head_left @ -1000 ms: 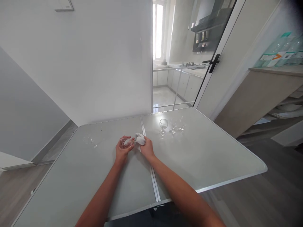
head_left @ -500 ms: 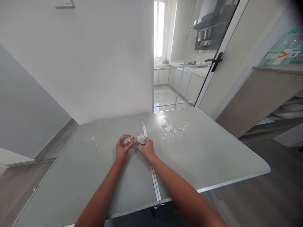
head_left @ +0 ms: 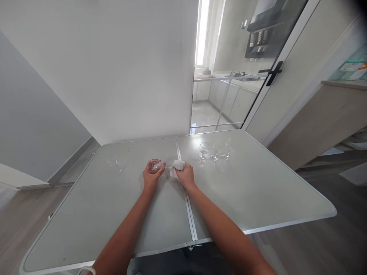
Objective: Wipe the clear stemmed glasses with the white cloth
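My left hand (head_left: 151,175) is curled around the bowl of a clear wine glass (head_left: 157,166) held on its side just above the grey table (head_left: 252,191). Its stem points right toward my right hand (head_left: 186,175), which is closed on a white cloth (head_left: 178,165) bunched around the glass's foot. Both hands are over the table's middle seam. Three more clear wine glasses (head_left: 215,151) stand upright in a row beyond my right hand.
Another clear glass (head_left: 115,164) lies at the table's far left. A white wall stands behind the table. A glass door with a black handle (head_left: 273,72) opens to a kitchen at the back right. A beige counter (head_left: 321,114) runs along the right.
The view has shifted a little leftward and down, so things sit further right in the picture. My hands keep the same hold on the glass and cloth.
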Tool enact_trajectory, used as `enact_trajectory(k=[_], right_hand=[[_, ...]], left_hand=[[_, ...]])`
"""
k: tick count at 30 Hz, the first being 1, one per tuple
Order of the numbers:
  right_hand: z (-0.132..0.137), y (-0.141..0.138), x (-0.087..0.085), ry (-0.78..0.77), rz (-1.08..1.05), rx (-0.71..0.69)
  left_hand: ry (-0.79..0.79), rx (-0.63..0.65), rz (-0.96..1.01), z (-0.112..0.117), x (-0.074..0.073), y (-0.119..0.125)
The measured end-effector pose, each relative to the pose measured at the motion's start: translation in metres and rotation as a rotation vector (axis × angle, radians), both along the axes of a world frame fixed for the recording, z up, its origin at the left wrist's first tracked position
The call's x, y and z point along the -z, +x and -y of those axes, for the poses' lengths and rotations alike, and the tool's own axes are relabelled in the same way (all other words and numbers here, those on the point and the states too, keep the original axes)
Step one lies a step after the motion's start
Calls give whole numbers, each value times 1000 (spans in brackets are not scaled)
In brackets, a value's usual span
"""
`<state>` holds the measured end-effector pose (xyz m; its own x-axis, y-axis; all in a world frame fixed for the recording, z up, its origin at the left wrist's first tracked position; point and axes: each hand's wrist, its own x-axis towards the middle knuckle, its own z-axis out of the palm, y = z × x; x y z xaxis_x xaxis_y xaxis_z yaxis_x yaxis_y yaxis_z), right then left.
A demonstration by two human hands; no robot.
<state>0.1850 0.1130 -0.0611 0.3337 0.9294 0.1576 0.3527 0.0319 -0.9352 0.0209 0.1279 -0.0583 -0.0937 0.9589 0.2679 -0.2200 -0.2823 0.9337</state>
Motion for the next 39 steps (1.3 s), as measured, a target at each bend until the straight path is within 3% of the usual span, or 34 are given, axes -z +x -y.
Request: enact_trajectory(k=[5,9,16,18,21,23,30,39], right_hand=[[7,7,-20,155,-22,-146],[12,10,-31,292,-125,-407],[16,10,-32,180,-78,-632],[16,7,-29,133,-32,-582],[16,1,-22,45,138,-347],[16,-3,-18,-9,306,-267],[21,-11,-25,-122,776,-275],[24,-12,-42,-130,936,-354]], left_hand=[[-47,-65,7,-8,8,-3],[-64,-76,2,-12,14,-5],[-93,-76,-56,-9,13,-6],[-85,-53,-52,-7,11,-7],[-43,31,-12,-4,10,-7],[14,79,-8,-3,9,-6],[134,182,-155,6,3,-1],[175,177,-215,9,0,1]])
